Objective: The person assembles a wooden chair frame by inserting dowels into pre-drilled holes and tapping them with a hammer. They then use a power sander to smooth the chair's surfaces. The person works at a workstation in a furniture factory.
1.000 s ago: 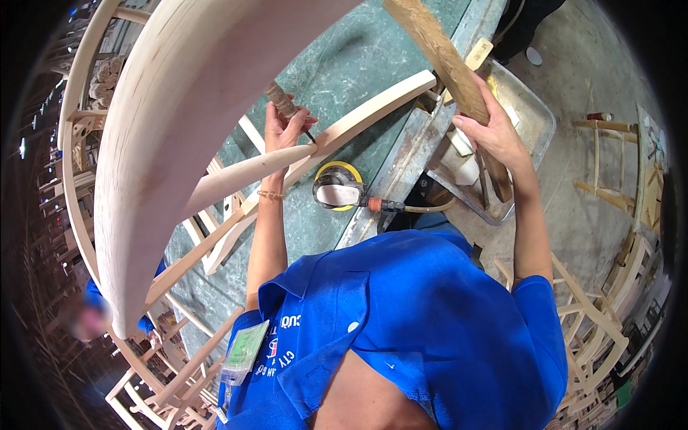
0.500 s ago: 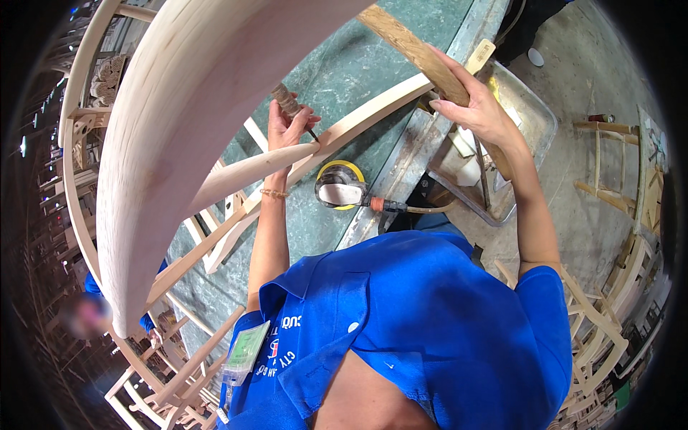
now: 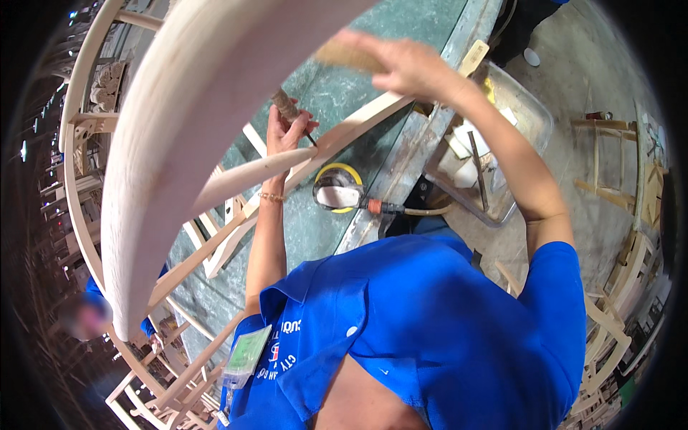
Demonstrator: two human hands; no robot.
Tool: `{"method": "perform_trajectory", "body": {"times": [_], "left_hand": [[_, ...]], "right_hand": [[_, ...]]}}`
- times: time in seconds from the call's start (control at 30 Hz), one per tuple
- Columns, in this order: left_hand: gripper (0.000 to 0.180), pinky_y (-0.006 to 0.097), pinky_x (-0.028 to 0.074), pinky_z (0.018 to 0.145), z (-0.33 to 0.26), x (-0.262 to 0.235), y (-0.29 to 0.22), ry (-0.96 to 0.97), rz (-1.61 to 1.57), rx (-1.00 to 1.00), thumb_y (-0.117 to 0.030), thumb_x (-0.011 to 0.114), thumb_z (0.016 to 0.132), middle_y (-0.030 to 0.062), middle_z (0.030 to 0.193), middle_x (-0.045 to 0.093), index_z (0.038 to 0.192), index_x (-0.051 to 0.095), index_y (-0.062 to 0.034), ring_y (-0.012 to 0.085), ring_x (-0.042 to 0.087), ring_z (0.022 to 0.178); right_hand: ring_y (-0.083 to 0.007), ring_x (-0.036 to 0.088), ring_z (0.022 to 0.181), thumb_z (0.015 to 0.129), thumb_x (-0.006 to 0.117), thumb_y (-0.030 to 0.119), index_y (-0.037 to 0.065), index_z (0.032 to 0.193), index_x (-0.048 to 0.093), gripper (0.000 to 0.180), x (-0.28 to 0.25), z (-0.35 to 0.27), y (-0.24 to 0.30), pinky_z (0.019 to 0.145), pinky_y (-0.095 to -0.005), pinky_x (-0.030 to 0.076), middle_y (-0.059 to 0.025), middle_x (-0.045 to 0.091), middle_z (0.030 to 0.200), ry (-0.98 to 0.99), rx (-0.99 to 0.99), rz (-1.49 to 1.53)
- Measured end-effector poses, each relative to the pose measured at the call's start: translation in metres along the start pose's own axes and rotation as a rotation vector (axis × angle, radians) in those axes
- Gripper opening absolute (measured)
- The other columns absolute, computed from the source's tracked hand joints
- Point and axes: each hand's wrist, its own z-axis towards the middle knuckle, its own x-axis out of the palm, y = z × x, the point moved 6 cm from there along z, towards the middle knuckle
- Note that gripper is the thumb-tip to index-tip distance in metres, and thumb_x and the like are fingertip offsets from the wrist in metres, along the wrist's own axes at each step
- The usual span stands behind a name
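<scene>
My left hand point(image 3: 287, 132) has its grip closed around a small brown-handled tool point(image 3: 289, 107), thin dark tip poking out toward the pale, unfinished wooden chair frame point(image 3: 215, 129), whose broad curved back rail sweeps right up in front of me. The hand sits against one of the slim rounded rails point(image 3: 247, 175), just where the straight slat point(image 3: 358, 129) crosses. My right hand point(image 3: 408, 64) is up high, blurred, grip wrapped over a tan flat piece point(image 3: 344, 56) that looks like a sanding block or brush; I can't tell which. The frame rests across the green-topped desk point(image 3: 401, 32), tilted toward me. Just beyond my left wrist lies a yellow-rimmed round power tool point(image 3: 337, 193) with an orange-collared hose, untouched. To the right a clear plastic tray point(image 3: 530, 122) holds white pots and a stick. How far along? I'd say mid-job: the wood is bare, no finish showing, with more bare frames stacked all round.
</scene>
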Motion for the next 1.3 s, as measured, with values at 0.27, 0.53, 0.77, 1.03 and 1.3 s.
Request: {"method": "perform_trajectory", "body": {"times": [0.27, 0.53, 0.77, 1.03, 1.3], "left_hand": [[0.036, 0.027, 0.056, 0.072, -0.004, 0.006, -0.007, -0.022, -0.041, 0.023, -0.01, 0.062, 0.092, 0.0062, 0.095, 0.06, 0.121, 0.043, -0.0057, 0.0133, 0.065, 0.079], [0.039, 0.028, 0.053, 0.071, -0.002, 0.005, -0.005, 0.009, 0.013, 0.024, -0.016, 0.062, 0.093, 0.0071, 0.099, 0.062, 0.124, 0.04, -0.0069, 0.0152, 0.065, 0.082], [0.039, 0.028, 0.054, 0.071, -0.002, 0.005, -0.002, 0.003, 0.0, 0.006, -0.017, 0.062, 0.093, 0.007, 0.099, 0.062, 0.125, 0.04, -0.0069, 0.015, 0.065, 0.082], [0.04, 0.029, 0.055, 0.073, 0.0, 0.005, -0.002, 0.005, -0.003, 0.021, -0.017, 0.062, 0.093, 0.007, 0.099, 0.062, 0.125, 0.04, -0.0066, 0.0153, 0.065, 0.082], [0.04, 0.029, 0.055, 0.073, 0.001, 0.004, -0.002, 0.015, -0.015, 0.029, -0.017, 0.063, 0.093, 0.0074, 0.099, 0.062, 0.124, 0.04, -0.0071, 0.015, 0.065, 0.082]], "right_hand": [[-0.0201, 0.047, 0.123, 0.075, 0.056, 0.004, 0.003, 0.146, 0.031, 0.076, -0.066, -0.024, -0.007, 0.106, -0.0282, 0.034, -0.0126, 0.051, 0.133, -0.313, 0.018, 0.547], [-0.0185, 0.051, 0.116, 0.075, 0.055, 0.004, 0.004, 0.147, 0.03, 0.077, -0.061, -0.034, -0.012, 0.1, -0.0273, 0.038, -0.0136, 0.052, 0.131, -0.246, 0.118, 0.518], [-0.0224, 0.054, 0.113, 0.074, 0.055, 0.007, 0.006, 0.147, 0.032, 0.076, -0.065, -0.026, -0.006, 0.099, -0.0284, 0.04, -0.0188, 0.054, 0.128, -0.234, 0.139, 0.465], [-0.028, 0.052, 0.12, 0.075, 0.058, 0.011, -0.005, 0.14, 0.036, 0.071, -0.089, -0.01, -0.019, 0.101, -0.0311, 0.039, -0.0241, 0.055, 0.129, -0.376, 0.109, 0.288], [-0.0094, 0.056, 0.069, 0.078, 0.06, 0.004, -0.005, 0.144, 0.027, 0.074, -0.112, 0.002, -0.01, 0.058, -0.0233, 0.047, -0.0056, 0.061, 0.088, -0.42, 0.181, 0.571]]}}
